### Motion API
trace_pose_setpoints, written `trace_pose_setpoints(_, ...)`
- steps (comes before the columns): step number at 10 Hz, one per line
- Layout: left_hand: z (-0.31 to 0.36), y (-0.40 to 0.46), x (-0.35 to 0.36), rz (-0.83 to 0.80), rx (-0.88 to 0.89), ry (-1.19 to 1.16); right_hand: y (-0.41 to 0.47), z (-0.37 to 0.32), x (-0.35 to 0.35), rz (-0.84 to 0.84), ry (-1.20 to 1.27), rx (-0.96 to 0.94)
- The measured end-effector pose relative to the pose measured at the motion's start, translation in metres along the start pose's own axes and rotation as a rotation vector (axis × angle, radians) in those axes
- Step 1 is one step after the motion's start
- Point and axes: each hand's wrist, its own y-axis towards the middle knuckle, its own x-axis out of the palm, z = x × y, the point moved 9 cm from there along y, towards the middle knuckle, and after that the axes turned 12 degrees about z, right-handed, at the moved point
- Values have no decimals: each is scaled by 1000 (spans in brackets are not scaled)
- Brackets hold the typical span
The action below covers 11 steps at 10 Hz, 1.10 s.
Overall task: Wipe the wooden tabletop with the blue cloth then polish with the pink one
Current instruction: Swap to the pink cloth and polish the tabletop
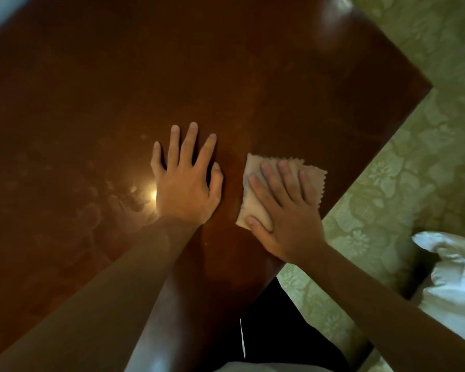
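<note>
Two hands lie on the wooden tabletop [226, 76]: the left hand [184, 181] rests flat with fingers spread, holding nothing; the right hand [285, 210] presses straight fingers onto the pink cloth [255, 202] near the table's right edge

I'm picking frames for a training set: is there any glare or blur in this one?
Head view: a bright glare spot on the wooden tabletop just beside the left hand; dim, warm light overall; soft blur toward the far corner; the right hand and pink cloth stay fairly sharp.
</note>
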Motion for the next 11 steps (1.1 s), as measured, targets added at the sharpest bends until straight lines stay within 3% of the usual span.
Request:
trace_pose_setpoints(1,-1,0,-1,4,1,-2,5,8,-1,-27,42,-109)
trace_pose_setpoints(3,-1,-1,0,-7,-4,-8,50,100,-7,-49,67,149)
trace_pose_setpoints(4,-2,-1,0,4,-4,-8,53,91,-8,-10,36,166)
trace_pose_setpoints(6,-1,1,-1,-8,-4,-11,25,-1,7,-18,28,-17)
trace_pose_setpoints(7,0,0,-2,-19,-12,-14,25,-1,7,-36,18,-83)
trace_pose_setpoints(9,0,0,-3,-18,-20,-12,62,96,-2,-97,16,168)
trace_pose_setpoints(10,0,0,-3,-1,-18,-13,73,107,-4,-93,-15,171)
trace_pose_setpoints(11,0,0,-4,16,-18,-13,68,76,1,-41,-22,169)
